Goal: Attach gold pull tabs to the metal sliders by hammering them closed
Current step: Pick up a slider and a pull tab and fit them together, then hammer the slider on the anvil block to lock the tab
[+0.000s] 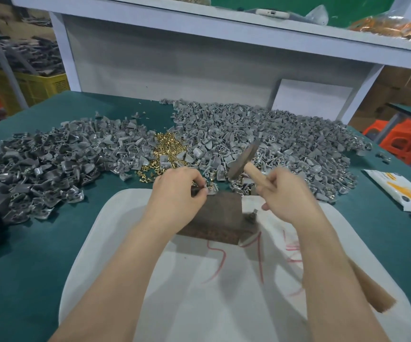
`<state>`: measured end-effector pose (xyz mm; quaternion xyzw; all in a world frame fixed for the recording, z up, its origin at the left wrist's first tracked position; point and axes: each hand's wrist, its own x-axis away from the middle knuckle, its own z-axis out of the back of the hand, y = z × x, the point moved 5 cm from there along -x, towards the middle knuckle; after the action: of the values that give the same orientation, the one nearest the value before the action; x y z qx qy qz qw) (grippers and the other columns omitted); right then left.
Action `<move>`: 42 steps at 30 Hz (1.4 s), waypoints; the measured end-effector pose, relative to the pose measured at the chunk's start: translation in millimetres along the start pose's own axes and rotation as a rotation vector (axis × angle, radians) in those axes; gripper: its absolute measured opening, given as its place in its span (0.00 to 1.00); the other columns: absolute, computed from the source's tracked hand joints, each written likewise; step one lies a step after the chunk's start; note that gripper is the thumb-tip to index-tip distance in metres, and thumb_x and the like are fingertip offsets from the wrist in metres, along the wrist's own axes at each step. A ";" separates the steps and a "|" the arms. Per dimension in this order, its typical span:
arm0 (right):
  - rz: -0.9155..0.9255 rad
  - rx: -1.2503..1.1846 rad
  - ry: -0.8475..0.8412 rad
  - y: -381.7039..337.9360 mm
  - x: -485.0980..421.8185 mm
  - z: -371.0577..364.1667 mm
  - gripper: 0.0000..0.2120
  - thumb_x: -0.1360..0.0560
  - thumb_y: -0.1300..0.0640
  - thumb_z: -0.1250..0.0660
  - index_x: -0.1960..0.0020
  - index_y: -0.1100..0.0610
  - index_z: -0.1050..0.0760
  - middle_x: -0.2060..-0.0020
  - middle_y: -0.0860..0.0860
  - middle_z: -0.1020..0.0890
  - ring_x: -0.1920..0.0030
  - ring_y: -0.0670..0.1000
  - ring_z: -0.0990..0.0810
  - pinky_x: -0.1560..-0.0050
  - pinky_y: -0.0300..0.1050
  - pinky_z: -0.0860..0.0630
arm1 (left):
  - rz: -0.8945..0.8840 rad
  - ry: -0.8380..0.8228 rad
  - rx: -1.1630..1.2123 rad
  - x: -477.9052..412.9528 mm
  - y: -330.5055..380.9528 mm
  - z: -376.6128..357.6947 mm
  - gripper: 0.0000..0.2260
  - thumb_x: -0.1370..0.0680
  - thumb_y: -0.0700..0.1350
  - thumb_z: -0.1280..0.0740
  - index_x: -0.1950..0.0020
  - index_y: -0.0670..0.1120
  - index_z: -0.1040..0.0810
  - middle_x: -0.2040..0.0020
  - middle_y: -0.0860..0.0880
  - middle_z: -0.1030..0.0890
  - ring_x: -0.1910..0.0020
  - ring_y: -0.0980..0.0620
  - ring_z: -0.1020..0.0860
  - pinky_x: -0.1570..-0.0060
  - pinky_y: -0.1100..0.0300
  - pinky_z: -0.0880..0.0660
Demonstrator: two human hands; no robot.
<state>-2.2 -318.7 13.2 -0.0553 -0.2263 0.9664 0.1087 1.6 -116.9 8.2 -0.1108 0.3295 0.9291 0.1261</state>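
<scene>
Hands apart: left hand [179, 191] pinches slider [212, 190] at 12 o'clock edge of block [219, 214]. At 1 o'clock, right hand [288, 196] grips raised hammer [242, 160].

Probably workshop: heaped metal parts [249, 134]

Slider [212, 190] in left hand [179, 191] at block [221, 218]; hammer [242, 160] in right hand [288, 196].

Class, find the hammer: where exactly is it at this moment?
In the head view the hammer is right of centre, gripped by the right hand, its head over the grey slider pile, just beyond the dark block.
</scene>
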 end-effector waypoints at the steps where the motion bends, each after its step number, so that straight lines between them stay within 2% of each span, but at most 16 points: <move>1: 0.025 -0.033 0.032 -1.2 2.4 6.3 0.07 0.23 0.53 0.36 0.50 0.55 0.31 0.58 0.53 0.19 0.58 0.56 0.19 0.60 0.48 0.25 | 0.000 0.005 0.002 0.1 0.0 0.0 0.05 0.24 0.47 0.33 0.59 0.53 0.27 0.56 0.55 0.25 0.49 0.50 0.26 0.41 0.50 0.30; 3: 0.105 -0.128 0.079 -7.9 9.6 18.2 0.08 0.24 0.54 0.36 0.46 0.51 0.30 0.57 0.49 0.20 0.61 0.53 0.20 0.64 0.44 0.30 | 0.016 0.032 -0.007 0.4 -1.3 1.2 0.05 0.25 0.46 0.33 0.60 0.52 0.27 0.56 0.54 0.23 0.50 0.49 0.26 0.42 0.51 0.30; 5: 0.201 -0.195 0.092 -18.1 19.7 25.0 0.16 0.24 0.55 0.35 0.38 0.44 0.29 0.59 0.44 0.22 0.61 0.50 0.21 0.63 0.42 0.32 | 0.060 0.070 -0.021 0.2 -4.8 3.9 0.05 0.25 0.47 0.32 0.60 0.51 0.26 0.54 0.52 0.21 0.49 0.48 0.25 0.43 0.51 0.30; 7: 0.276 -0.165 0.123 -26.6 27.4 25.7 0.20 0.23 0.55 0.36 0.34 0.39 0.30 0.56 0.42 0.20 0.54 0.49 0.21 0.57 0.39 0.32 | 0.102 0.089 -0.028 -0.3 -8.1 6.0 0.04 0.26 0.46 0.32 0.59 0.51 0.26 0.52 0.51 0.20 0.48 0.47 0.25 0.43 0.51 0.30; 9: 0.332 -0.156 0.187 -34.0 32.8 25.8 0.20 0.22 0.54 0.37 0.33 0.38 0.31 0.46 0.41 0.19 0.46 0.48 0.22 0.52 0.38 0.32 | 0.108 0.091 -0.027 -0.2 -9.3 5.2 0.03 0.26 0.45 0.31 0.58 0.47 0.23 0.52 0.49 0.20 0.49 0.45 0.24 0.43 0.50 0.29; 13: 0.457 -0.253 0.336 -50.4 44.5 32.7 0.21 0.22 0.56 0.36 0.33 0.39 0.30 0.42 0.40 0.20 0.44 0.46 0.21 0.42 0.47 0.25 | 0.077 0.126 0.021 0.2 -9.1 3.3 0.06 0.27 0.41 0.31 0.61 0.38 0.21 0.58 0.42 0.19 0.54 0.40 0.23 0.46 0.49 0.27; 15: 0.497 -0.220 0.255 -57.3 46.5 27.0 0.21 0.23 0.56 0.36 0.34 0.36 0.30 0.42 0.35 0.22 0.43 0.42 0.22 0.41 0.47 0.25 | 0.079 0.125 0.011 -0.9 -9.5 3.4 0.06 0.27 0.41 0.31 0.61 0.38 0.20 0.58 0.42 0.18 0.53 0.40 0.22 0.46 0.49 0.27; 18: 0.474 0.015 0.077 -60.8 46.7 8.5 0.21 0.23 0.54 0.37 0.35 0.34 0.31 0.42 0.37 0.21 0.42 0.46 0.22 0.42 0.46 0.25 | 0.079 0.093 -0.024 -1.9 -8.0 2.4 0.06 0.27 0.41 0.32 0.59 0.40 0.18 0.54 0.44 0.17 0.50 0.41 0.22 0.45 0.49 0.27; 20: 0.457 0.037 0.144 -59.0 46.5 11.3 0.20 0.22 0.53 0.37 0.35 0.35 0.30 0.42 0.39 0.20 0.46 0.46 0.21 0.47 0.43 0.25 | 0.079 0.098 -0.019 -1.1 -7.3 2.0 0.06 0.27 0.41 0.32 0.59 0.40 0.18 0.55 0.44 0.17 0.51 0.41 0.22 0.45 0.50 0.27; 23: 0.441 -0.188 0.330 -54.0 46.3 26.9 0.20 0.23 0.55 0.36 0.34 0.37 0.29 0.45 0.37 0.20 0.53 0.40 0.21 0.51 0.38 0.25 | 0.077 0.124 0.005 0.3 -7.4 1.8 0.07 0.27 0.40 0.32 0.61 0.37 0.19 0.57 0.41 0.17 0.53 0.40 0.22 0.45 0.50 0.27; 26: 0.394 -0.267 0.349 -47.2 42.9 30.4 0.20 0.23 0.55 0.35 0.34 0.38 0.29 0.48 0.32 0.22 0.50 0.37 0.23 0.49 0.28 0.31 | 0.064 0.122 0.020 0.6 -7.0 2.7 0.05 0.27 0.41 0.31 0.60 0.39 0.20 0.55 0.44 0.19 0.51 0.41 0.23 0.45 0.49 0.28; 30: 0.388 -0.163 0.189 -45.5 41.1 22.5 0.20 0.23 0.55 0.35 0.35 0.38 0.28 0.43 0.36 0.21 0.44 0.40 0.24 0.47 0.32 0.33 | 0.043 0.052 -0.041 0.3 -7.4 3.3 0.03 0.27 0.46 0.31 0.60 0.49 0.24 0.54 0.51 0.27 0.48 0.47 0.27 0.47 0.53 0.31; 32: 0.399 -0.156 0.154 -44.6 41.5 23.1 0.19 0.24 0.56 0.35 0.36 0.39 0.27 0.43 0.35 0.21 0.42 0.38 0.26 0.47 0.29 0.35 | 0.054 0.034 -0.066 0.1 -8.7 3.1 0.05 0.27 0.47 0.31 0.60 0.52 0.26 0.54 0.53 0.29 0.47 0.48 0.28 0.50 0.55 0.35; 35: 0.377 -0.164 0.145 -41.8 42.8 26.5 0.20 0.24 0.54 0.36 0.36 0.36 0.28 0.45 0.36 0.20 0.44 0.41 0.23 0.46 0.34 0.32 | 0.070 0.035 -0.066 1.3 -7.9 3.2 0.05 0.27 0.49 0.31 0.60 0.53 0.26 0.54 0.55 0.31 0.47 0.49 0.28 0.52 0.56 0.39; 38: 0.361 -0.141 0.134 -40.9 43.7 26.9 0.20 0.24 0.54 0.36 0.36 0.34 0.29 0.44 0.36 0.20 0.43 0.43 0.23 0.47 0.36 0.32 | 0.083 0.041 -0.053 2.3 -7.2 3.7 0.05 0.27 0.51 0.30 0.59 0.54 0.25 0.52 0.55 0.30 0.45 0.49 0.28 0.47 0.54 0.36; 42: 0.353 -0.145 0.085 -41.9 43.9 24.0 0.20 0.24 0.54 0.36 0.37 0.35 0.29 0.43 0.35 0.21 0.41 0.43 0.23 0.40 0.41 0.28 | 0.078 0.027 -0.073 1.8 -4.9 3.5 0.05 0.26 0.49 0.30 0.59 0.53 0.26 0.52 0.54 0.29 0.45 0.49 0.28 0.45 0.53 0.34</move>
<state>-40.8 -282.0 50.9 -0.1427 -0.2771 0.9485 -0.0572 1.1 -110.7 7.5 -0.1151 0.3011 0.9431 0.0813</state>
